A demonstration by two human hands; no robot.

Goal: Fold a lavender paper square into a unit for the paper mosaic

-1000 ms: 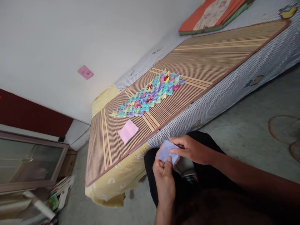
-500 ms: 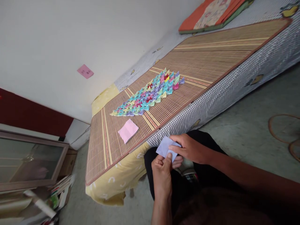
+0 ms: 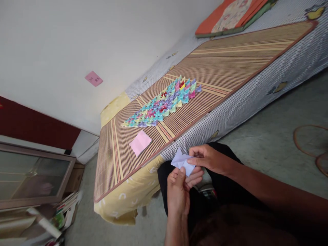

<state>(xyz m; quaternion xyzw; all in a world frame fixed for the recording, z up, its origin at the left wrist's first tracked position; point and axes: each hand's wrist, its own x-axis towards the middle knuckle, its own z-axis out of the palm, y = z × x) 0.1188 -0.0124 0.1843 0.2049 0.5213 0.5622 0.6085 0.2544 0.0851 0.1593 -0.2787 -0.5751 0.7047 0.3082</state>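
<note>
A pale lavender sheet of origami paper (image 3: 182, 161), partly folded with a pointed corner standing up, is held above my lap. My left hand (image 3: 179, 184) pinches its lower edge, thumb on top and fingers underneath. At the paper's right side, my right hand (image 3: 208, 160) grips it between thumb and fingers. On the bed mat nearby lies a stack of pink paper squares (image 3: 140, 143). Behind it, many small folded paper pieces (image 3: 161, 104) in several colours stand in close rows.
The striped bamboo mat (image 3: 235, 58) covers a bed beside a white wall with a pink note (image 3: 94, 78). A folded orange quilt (image 3: 212, 20) lies at the far end. Left of the bed stands a framed glass panel (image 3: 33, 176). A brown hoop-like object (image 3: 304, 140) is on the floor at right.
The lavender paper was nearly flat and now has a raised, pointed corner and visible creases. My right hand has shifted slightly; both hands still hold the paper.
</note>
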